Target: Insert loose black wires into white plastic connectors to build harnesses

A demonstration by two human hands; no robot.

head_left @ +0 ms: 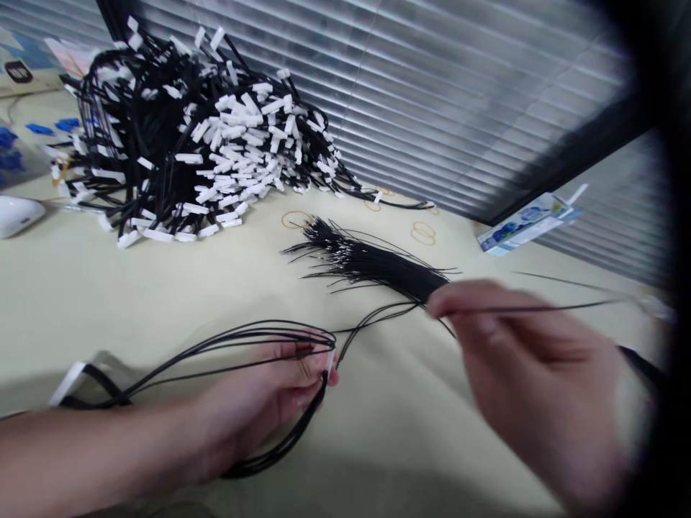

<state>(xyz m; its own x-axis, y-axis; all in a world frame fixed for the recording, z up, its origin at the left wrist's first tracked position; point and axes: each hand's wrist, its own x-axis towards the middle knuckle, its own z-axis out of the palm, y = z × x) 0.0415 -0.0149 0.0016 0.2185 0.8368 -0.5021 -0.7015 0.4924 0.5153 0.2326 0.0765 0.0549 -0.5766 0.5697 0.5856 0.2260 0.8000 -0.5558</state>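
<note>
My left hand point(264, 403) grips a small white connector point(330, 362) at its fingertips, with several thin black wires point(216, 345) looping out to the left and under the palm. My right hand point(534, 374) is blurred and pinches a single thin black wire point(540, 310) that runs off to the right. Just beyond its fingertips a bundle of loose black wires point(367, 260) with bare ends lies fanned on the cream table point(162, 288).
A big heap of finished black wires with white connectors point(199, 137) fills the back left. A white and blue carton point(526, 223) lies at the back right by the window blinds point(432, 93). A white object point(16, 214) sits at the left edge, blue parts point(48, 128) behind it.
</note>
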